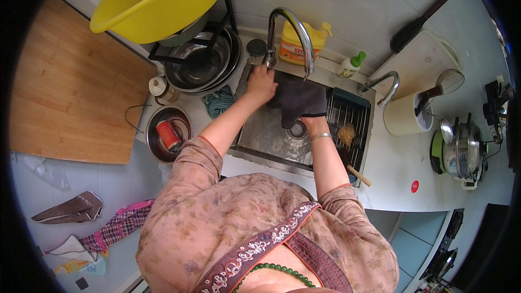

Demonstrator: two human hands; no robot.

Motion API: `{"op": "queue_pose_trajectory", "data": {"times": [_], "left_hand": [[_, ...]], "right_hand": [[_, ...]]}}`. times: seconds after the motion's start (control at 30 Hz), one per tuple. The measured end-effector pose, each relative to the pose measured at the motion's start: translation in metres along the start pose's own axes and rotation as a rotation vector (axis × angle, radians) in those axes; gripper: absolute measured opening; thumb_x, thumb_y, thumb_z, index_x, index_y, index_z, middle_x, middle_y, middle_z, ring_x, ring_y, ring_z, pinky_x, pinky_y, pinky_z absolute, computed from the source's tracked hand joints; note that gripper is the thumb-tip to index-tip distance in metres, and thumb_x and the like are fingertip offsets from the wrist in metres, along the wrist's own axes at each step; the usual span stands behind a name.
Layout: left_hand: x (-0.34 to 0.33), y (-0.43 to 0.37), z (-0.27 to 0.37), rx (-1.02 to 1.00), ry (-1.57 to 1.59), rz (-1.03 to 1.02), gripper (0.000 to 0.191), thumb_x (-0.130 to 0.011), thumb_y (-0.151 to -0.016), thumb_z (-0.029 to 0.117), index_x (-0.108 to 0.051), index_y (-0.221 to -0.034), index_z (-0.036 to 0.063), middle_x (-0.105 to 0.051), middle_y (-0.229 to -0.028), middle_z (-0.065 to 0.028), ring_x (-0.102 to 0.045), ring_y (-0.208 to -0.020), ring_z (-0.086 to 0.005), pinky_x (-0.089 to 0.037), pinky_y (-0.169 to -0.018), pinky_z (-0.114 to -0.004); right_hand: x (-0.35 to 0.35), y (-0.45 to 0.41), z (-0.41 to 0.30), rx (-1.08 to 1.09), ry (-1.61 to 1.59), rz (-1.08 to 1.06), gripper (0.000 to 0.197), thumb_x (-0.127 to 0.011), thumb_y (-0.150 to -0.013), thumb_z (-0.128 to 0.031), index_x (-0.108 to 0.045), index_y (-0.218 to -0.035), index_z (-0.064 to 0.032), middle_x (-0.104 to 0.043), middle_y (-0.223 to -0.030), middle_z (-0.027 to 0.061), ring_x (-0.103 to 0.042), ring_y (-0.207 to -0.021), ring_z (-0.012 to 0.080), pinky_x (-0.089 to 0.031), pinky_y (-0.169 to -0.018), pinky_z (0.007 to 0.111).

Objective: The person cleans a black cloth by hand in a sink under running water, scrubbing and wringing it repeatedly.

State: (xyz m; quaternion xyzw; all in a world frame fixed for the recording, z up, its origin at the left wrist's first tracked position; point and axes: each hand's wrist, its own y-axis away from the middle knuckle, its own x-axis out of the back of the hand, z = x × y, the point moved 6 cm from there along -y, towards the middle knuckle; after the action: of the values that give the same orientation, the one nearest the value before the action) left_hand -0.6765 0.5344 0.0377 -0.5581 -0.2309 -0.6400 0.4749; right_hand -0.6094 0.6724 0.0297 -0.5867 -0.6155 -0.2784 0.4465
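My left hand [261, 83] reaches to the base of the chrome gooseneck faucet [306, 34] behind the sink. Its fingertips meet the faucet's foot, and their exact grip is hard to make out. A dark grey fabric mitt [303, 95] covers my right hand [313, 121] up to the wrist, so those fingers are hidden. Palm and thumb of the mitt hang over the stainless steel sink [260, 134], just above the drain [297, 130] and below the spout. No stream of water can be made out.
Right of the mitt, a drying rack [358, 124] holds a tan scrubber [346, 134]; a wooden handle [359, 176] juts forward. Stacked metal basins [197, 67], a striped cloth [220, 101] and a bowl [151, 130] with a red can [167, 134] stand left. A yellow detergent jug [291, 51] stands behind.
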Motion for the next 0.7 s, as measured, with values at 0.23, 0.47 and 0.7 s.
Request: {"op": "queue_pose_trajectory", "data": {"times": [0.23, 0.47, 0.7], "left_hand": [[-0.084, 0.029, 0.026, 0.716, 0.942, -0.672, 0.055, -0.048, -0.083, 0.050, -0.063, -0.095, -0.0013, -0.059, -0.104, -0.0191, -0.056, -0.096, -0.0289, -0.043, -0.080, -0.037], [-0.134, 0.022, 0.007, 0.706, 1.030, -0.082, 0.040, -0.055, -0.086, 0.033, -0.058, -0.102, -0.0027, -0.063, -0.086, -0.0078, -0.057, -0.078, -0.0171, -0.043, -0.070, -0.028], [-0.080, 0.026, 0.066, 0.448, 0.949, -0.156, 0.033, -0.057, -0.082, 0.030, -0.059, -0.094, -0.0011, -0.063, -0.086, -0.0135, -0.060, -0.078, -0.0225, -0.044, -0.069, -0.033]], "right_hand": [[-0.017, 0.007, 0.011, -0.019, -0.488, 0.169, 0.020, -0.057, -0.071, -0.022, -0.057, -0.084, -0.0074, -0.059, -0.084, 0.0102, -0.053, -0.087, 0.0265, -0.040, -0.073, 0.032], [-0.055, 0.056, 0.035, -0.444, -1.149, 0.070, 0.030, -0.048, -0.083, -0.027, -0.052, -0.105, -0.0075, -0.056, -0.102, 0.0078, -0.051, -0.099, 0.0247, -0.039, -0.088, 0.036], [-0.168, 0.155, 0.088, -1.613, -1.932, 0.271, 0.054, -0.040, -0.086, -0.050, -0.048, -0.113, -0.0044, -0.050, -0.116, 0.0182, -0.050, -0.104, 0.0350, -0.040, -0.088, 0.054]]}}
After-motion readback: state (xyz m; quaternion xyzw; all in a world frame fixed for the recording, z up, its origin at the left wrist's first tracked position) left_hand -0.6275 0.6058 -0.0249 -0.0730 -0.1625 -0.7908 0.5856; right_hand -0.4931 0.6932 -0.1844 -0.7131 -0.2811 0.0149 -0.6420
